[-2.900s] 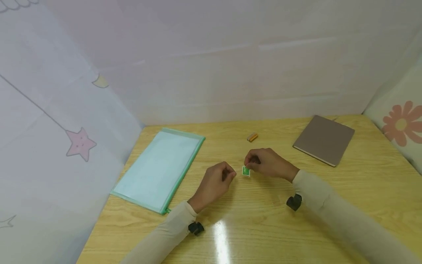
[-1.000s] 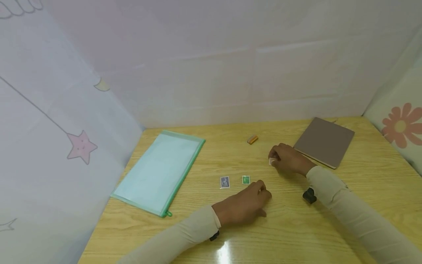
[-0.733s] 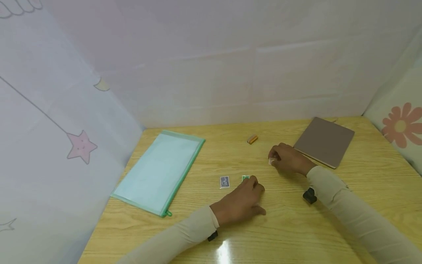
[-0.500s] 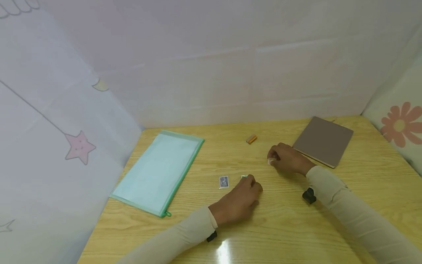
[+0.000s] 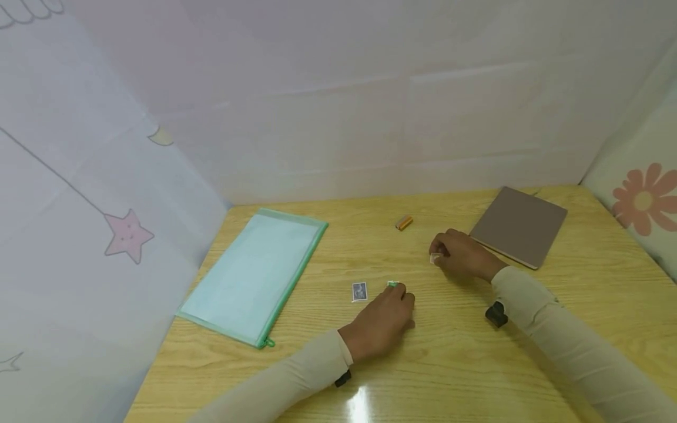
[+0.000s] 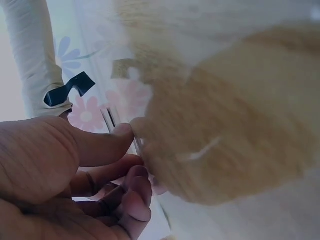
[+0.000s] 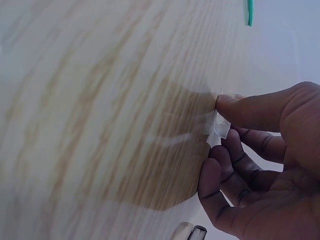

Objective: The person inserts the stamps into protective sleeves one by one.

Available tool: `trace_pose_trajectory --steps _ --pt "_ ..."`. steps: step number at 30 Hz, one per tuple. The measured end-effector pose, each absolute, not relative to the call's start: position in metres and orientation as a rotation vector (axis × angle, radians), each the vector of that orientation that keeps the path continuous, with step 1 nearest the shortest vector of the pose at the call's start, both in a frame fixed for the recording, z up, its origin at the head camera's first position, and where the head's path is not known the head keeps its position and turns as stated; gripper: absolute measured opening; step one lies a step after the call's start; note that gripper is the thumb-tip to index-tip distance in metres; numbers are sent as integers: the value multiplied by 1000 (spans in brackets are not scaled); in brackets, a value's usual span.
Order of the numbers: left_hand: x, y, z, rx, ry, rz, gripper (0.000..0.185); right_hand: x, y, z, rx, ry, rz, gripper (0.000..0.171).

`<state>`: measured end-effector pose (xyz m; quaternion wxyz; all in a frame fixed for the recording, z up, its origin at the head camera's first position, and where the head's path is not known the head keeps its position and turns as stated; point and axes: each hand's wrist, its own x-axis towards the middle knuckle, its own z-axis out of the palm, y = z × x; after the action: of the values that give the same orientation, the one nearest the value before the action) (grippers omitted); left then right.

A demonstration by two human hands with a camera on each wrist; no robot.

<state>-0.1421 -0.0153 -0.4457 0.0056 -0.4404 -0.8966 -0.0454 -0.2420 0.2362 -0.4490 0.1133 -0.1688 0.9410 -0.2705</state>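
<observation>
Two hands busy: left hand point(image 5: 382, 322) fingertips pressing small green paper stamp point(image 5: 392, 284); right hand point(image 5: 461, 255) pinching small white stamps point(image 7: 219, 125). Best slid gently, kept flat.

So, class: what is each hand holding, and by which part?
Right hand pinches small white stamps by the edge, between thumb and fingers. Left hand holds nothing; its fingertips rest on the green stamp.

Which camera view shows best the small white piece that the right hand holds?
The right wrist view: the small white piece fills the pinch of the right hand, close up. The head view shows it only as a tiny pale spot. The left wrist view does not show it.
</observation>
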Motion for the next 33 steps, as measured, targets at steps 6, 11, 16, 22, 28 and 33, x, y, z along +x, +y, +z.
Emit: trace_pose_trajectory --steps 6,11,16,22,28,33 --pt "-143 -16 -447 -1367 -2818 -303 17 -242 235 -450 -478 2769 -795 11" --pt "-144 -18 -449 -1294 -2837 -386 16 -239 234 -449 -483 2763 -795 6" --pt "-149 -19 -445 -1248 -2804 -788 10 -238 233 -448 -530 2767 -800 5" --pt "-155 -23 -437 -1179 -2735 -1204 19 -238 230 -446 -579 2766 -842 3" --pt "-159 -29 -433 -1034 -2679 -1363 38 -236 222 -439 -666 2799 -936 6" --pt "-165 -35 -434 -985 -2637 -1332 13 -230 214 -426 -722 2754 -1125 9"
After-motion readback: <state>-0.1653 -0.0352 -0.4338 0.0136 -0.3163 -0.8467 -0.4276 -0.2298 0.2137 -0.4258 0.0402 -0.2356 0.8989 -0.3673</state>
